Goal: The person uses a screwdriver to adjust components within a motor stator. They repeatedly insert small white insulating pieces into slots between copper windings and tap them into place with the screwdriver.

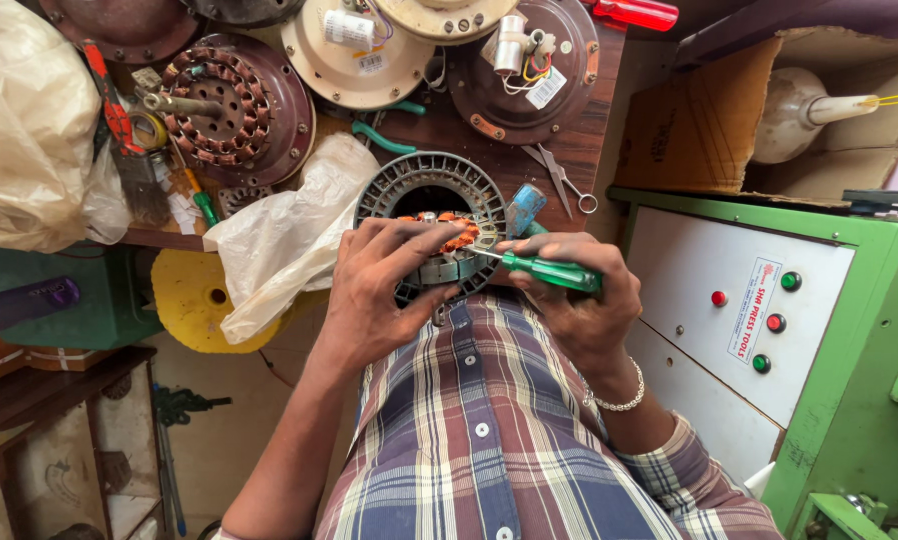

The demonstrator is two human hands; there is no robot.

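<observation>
Round grey motor stator (431, 190) with copper windings, at the wooden bench edge against the person's chest | left hand (374, 290) fingers curled over its rim, steadying it | right hand (579, 300) clenched around green-handled screwdriver (544, 270), tip on the windings.

The motor stator (432, 200) sits on the bench (569, 150) edge, scissors (561, 180) to its right, plastic bag (284, 235) to its left.

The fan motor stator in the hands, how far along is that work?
Done: the grey ribbed housing is open, copper windings exposed. In hand: the left hand steadies the stator while the right hand works a green-handled screwdriver into it. Left: the windings are not out yet.
</observation>
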